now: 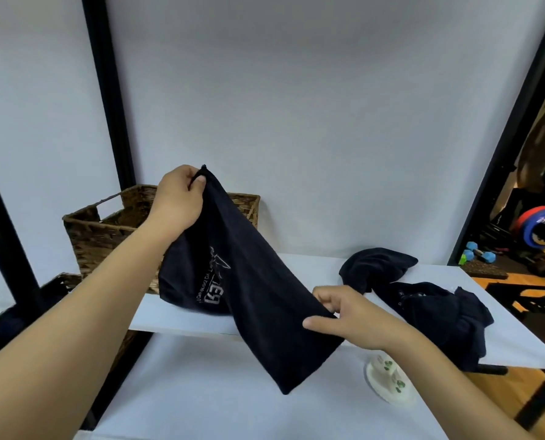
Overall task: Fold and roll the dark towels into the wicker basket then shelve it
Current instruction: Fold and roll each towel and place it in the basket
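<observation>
A dark navy towel (252, 281) with pale printed lettering hangs stretched in the air above the white table (201, 392). My left hand (179, 198) pinches its upper corner, raised in front of the wicker basket (96, 230). Lower and to the right, my right hand (350, 315) pinches the towel's right edge, and the bottom corner droops toward the table. The basket stands at the table's back left, partly hidden by my left arm and the towel. More dark towels (436, 309) lie crumpled in a heap on the right side of the upper white surface.
A small white dish with green marks (388, 385) sits on the table under my right wrist. Black frame posts (109, 90) stand at left and right. Weight plates and dumbbells (480, 254) lie on the floor beyond the right edge.
</observation>
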{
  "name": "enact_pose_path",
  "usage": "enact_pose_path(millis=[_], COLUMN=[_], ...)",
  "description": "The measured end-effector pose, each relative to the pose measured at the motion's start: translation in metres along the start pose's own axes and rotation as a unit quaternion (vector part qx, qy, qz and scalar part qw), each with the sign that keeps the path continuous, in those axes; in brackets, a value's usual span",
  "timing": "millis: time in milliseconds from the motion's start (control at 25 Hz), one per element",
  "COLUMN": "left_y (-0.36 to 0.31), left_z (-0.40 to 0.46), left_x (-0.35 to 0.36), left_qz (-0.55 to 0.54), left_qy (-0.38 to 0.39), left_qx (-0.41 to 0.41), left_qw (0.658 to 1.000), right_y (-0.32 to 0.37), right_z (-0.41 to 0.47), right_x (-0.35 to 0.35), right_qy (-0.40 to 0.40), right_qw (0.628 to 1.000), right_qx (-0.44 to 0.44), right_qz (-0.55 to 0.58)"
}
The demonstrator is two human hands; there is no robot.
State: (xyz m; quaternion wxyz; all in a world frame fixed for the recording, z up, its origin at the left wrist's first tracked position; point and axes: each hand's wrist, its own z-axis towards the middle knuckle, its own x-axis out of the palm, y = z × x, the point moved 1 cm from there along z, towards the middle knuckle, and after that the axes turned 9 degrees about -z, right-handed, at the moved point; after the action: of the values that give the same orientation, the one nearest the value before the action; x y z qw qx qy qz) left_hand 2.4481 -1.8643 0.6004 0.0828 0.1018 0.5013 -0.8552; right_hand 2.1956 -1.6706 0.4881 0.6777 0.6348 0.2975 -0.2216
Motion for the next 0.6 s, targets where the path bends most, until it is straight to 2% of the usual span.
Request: enact_pose_path(millis=[80, 160, 200, 320, 400, 520, 600], left_y=[-0.002, -0.002, -0.003, -0.011, -0.022, -0.044, -0.063], left_z=[0.0, -0.001, -0.003, -0.008, -0.012, -0.018, -0.024], left_x=[-0.003, -0.007, -0.011, -0.024, -0.035, -0.044, -0.044], left_qz=[0.014, 0.022, 0.021, 0.015, 0.034, 0.163, 0.276], left_qy=[-0.005, -0.017, -0.024, -0.042, -0.054, -0.053, -0.052], left_qx=[0.02, 0.028, 0.03, 0.046, 0.07, 0.098, 0.092], left_qw=[1.0, 0.999, 0.999, 0.998, 0.996, 0.98, 0.955], right_y=[-0.015, -0.024, -0.029, -0.034, -0.022, 0.005, 0.016], right_z=[-0.001, -0.004, -0.006, -0.008, -0.01, -0.015, -0.019], right_x=[0.001, -0.004, -0.011, -0.048, -0.075, -0.113, -0.138], right_qy=[-0.005, -0.066, -0.096, -0.168, -0.238, -0.351, -0.381], right_qw=[0.977, 0.906, 0.881, 0.859, 0.876, 0.883, 0.868], right_qx=[0.048, 0.044, 0.043, 0.075, 0.074, 0.059, 0.058], right_qz=[-0.208, -0.416, -0.461, -0.477, -0.414, -0.306, -0.313])
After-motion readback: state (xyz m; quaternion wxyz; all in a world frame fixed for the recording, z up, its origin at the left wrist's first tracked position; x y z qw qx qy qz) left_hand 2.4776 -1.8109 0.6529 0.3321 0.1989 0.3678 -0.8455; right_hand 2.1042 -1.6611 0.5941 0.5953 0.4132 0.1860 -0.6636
